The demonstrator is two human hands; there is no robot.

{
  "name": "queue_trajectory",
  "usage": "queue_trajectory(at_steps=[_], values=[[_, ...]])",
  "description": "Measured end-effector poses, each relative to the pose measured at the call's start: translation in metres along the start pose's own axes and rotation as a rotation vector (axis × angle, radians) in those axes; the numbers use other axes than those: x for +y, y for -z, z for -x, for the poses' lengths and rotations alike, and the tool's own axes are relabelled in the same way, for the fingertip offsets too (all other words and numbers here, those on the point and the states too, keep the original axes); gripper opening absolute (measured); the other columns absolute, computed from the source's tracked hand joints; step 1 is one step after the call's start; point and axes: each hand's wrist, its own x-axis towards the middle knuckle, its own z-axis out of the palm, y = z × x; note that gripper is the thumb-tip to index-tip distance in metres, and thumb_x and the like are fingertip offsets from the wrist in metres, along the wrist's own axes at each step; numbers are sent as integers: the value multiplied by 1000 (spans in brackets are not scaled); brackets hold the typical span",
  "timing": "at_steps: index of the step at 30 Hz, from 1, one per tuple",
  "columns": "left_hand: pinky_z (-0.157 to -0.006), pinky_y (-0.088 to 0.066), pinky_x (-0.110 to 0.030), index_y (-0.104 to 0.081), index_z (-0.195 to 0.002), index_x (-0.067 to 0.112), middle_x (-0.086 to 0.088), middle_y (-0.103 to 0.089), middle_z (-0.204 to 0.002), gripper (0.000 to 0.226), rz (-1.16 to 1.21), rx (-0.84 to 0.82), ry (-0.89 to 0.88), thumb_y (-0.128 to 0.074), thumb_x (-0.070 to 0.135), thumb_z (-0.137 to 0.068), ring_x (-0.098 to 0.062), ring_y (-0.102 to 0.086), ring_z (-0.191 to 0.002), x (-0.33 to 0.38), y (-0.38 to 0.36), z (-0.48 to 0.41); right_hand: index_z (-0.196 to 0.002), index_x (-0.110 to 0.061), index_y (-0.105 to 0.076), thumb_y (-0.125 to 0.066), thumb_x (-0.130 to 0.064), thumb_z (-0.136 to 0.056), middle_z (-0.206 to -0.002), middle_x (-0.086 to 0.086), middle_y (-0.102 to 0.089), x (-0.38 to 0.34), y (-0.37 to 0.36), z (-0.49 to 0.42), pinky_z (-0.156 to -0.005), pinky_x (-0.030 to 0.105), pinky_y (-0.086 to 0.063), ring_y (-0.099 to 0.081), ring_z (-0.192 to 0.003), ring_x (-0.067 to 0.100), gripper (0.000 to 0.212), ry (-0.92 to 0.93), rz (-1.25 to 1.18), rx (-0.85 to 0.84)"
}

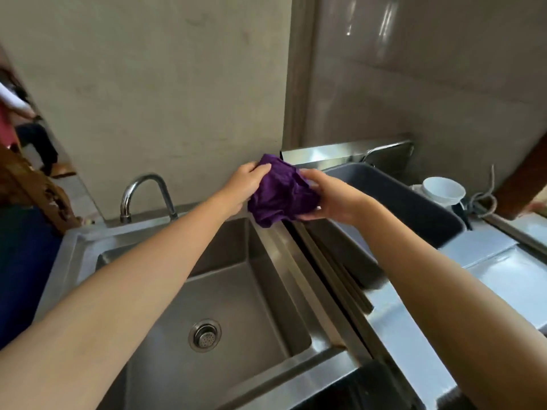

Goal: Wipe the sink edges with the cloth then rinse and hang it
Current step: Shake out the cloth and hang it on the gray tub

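Your left hand and right hand both grip the bunched purple cloth, fingers clamped on its folds from either side. You hold it in the air above the sink's far right corner, at about 1 o'clock from the drain. The faucet stands at 11 o'clock from the drain. A grey tub sits on the tabletop at 3 o'clock from the cloth, a white bowl beyond it.

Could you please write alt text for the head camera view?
Both hands, left hand and right hand, hold a bunched purple cloth above the back right corner of a steel sink. No water visibly runs from the tap.
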Motion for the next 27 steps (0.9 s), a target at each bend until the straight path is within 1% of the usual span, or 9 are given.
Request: queue_trajectory(at_steps=[2, 4, 7, 9, 12, 15, 18, 22, 27], values=[[-69, -53, -25, -63, -106, 17, -3, -69, -95, 21, 42, -72, 10, -53, 29, -93, -19, -66, -88, 20, -8, 4, -121, -17, -56, -59, -45, -87, -115, 10, -66, -11, 10, 14, -86, 39, -55, -66, -102, 24, 44, 18, 210, 44], [-79, -53, -29, -64, -96, 22, -3, -70, -96, 13, 31, -131, -42, -54, 28, -92, -20, -66, -91, 38, -18, 8, -114, -17, -61, -68, -37, -82, -109, 6, -69, -20, 19, 27, -85, 34, -55, -67, -98, 21, 39, 78, 386, 87], [-86, -51, -29, -66, -91, 26, -1, -70, -96, 13, 26, -164, -152, -54, 27, -92, -18, -66, -93, 58, -35, 15, -110, -14, -65, -68, -19, -84, -106, 6, -69, -35, 30, 41, -80, 26, -54, -67, -89, 16, 26, 193, 419, 143], [-86, -50, -29, -67, -94, 26, -1, -70, -97, 14, 53, -151, -203, -53, 27, -93, -18, -66, -93, 68, -41, 14, -109, -14, -65, -63, -13, -87, -105, 8, -69, -44, 40, 47, -85, 31, -55, -67, -89, 18, 22, 239, 333, 151], [-81, -48, -30, -64, -102, 26, 1, -69, -100, 16, 64, -156, -245, -50, 29, -94, -17, -65, -92, 83, -45, 5, -104, -22, -66, -57, -18, -92, -109, 9, -69, -55, 56, 49, -93, 39, -52, -67, -99, 24, 16, 256, 300, 120], [-74, -52, -21, -63, -109, 22, 3, -68, -99, 20, 65, -161, -298, -49, 26, -96, -12, -65, -89, 95, -48, -7, -108, -23, -65, -55, -28, -93, -108, 6, -70, -63, 68, 47, -93, 38, -52, -68, -98, 21, 18, 307, 480, 170], [-68, -50, -16, -64, -107, 19, 5, -67, -95, 20, 102, -146, -328, -49, 26, -96, -11, -63, -90, 106, -51, -24, -117, -18, -63, -63, -33, -87, -109, 4, -70, -70, 81, 44, -93, 40, -52, -67, -98, 20, 34, 262, 651, 198], [-74, -49, -22, -64, -96, 22, 4, -66, -93, 17, 183, -227, -304, -47, 24, -97, -11, -62, -88, 118, -60, -49, -110, -21, -66, -67, -26, -84, -98, 2, -68, -72, 103, 40, -79, 34, -50, -60, -84, 17, 27, 118, 661, 174], [-78, -50, -23, -65, -98, 23, 1, -67, -97, 17, 197, -286, -248, -49, 25, -95, -13, -63, -92, 115, -67, -81, -105, -12, -64, -57, -9, -91, -93, 7, -66, -78, 122, 45, -63, 20, -57, -66, -72, 12, 16, 219, 288, 300]])
